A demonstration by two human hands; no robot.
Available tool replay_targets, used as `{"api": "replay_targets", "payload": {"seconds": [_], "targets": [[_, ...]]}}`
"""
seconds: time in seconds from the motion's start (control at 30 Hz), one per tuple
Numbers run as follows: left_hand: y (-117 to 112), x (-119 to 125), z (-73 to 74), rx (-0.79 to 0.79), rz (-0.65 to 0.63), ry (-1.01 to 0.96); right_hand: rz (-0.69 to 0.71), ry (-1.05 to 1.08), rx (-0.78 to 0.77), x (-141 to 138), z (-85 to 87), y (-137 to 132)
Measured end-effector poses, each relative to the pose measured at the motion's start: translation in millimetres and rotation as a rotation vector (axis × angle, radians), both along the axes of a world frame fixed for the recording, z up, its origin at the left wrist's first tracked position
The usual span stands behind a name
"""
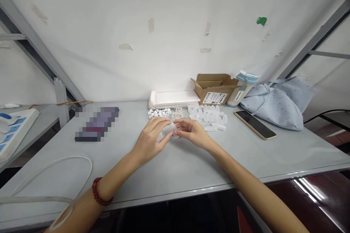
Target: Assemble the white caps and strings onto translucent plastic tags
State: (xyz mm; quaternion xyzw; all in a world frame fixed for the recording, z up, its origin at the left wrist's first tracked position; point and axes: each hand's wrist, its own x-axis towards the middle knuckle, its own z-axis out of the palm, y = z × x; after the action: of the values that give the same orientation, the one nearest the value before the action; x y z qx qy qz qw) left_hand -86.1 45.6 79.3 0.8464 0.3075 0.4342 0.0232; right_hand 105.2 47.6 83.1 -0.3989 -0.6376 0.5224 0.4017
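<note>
My left hand [153, 136] and my right hand [193, 132] meet above the middle of the table. Between their fingertips they pinch a small translucent plastic piece [174, 127]; its exact kind is hard to make out. Just beyond my fingers lie a heap of small white parts [161, 113] and a tangle of thin off-white loops [177, 113]. Several translucent plastic pieces with rounded ends [209, 115] are spread out to the right of these.
A stack of white flat packs [175, 97] lies at the wall beside an open cardboard box [214, 87]. Further right are a lidded cup [242, 89], a light blue cloth bag [273, 103] and a phone [255, 124]. A white cable [89, 167] loops at the left front.
</note>
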Motion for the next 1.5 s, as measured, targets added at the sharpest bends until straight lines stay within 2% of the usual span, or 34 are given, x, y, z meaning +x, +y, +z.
{"api": "replay_targets", "payload": {"seconds": [0.17,0.67,0.8,0.97,1.3,1.5], "targets": [[1.3,1.3,-4.6,-0.006,-0.021,0.087,-0.029,0.001,-0.024,-1.8,-0.7,0.1],[0.0,4.0,-11.5,-0.010,0.031,0.183,-0.026,-0.017,-0.028,-3.0,-3.4,0.6],[-1.8,5.9,-11.9,-0.061,0.044,0.181,-0.029,-0.024,-0.036,-4.4,-4.8,1.3],[-2.2,4.8,-9.4,-0.197,0.040,0.190,-0.009,-0.093,-0.049,-5.0,-10.6,4.1],[2.8,-5.0,-6.8,-0.385,0.040,0.230,0.094,-0.340,0.164,-6.6,-10.7,2.0],[1.1,-6.2,-5.4,-0.450,0.016,0.277,0.081,-0.461,0.230,-9.1,-14.4,2.1]]}}
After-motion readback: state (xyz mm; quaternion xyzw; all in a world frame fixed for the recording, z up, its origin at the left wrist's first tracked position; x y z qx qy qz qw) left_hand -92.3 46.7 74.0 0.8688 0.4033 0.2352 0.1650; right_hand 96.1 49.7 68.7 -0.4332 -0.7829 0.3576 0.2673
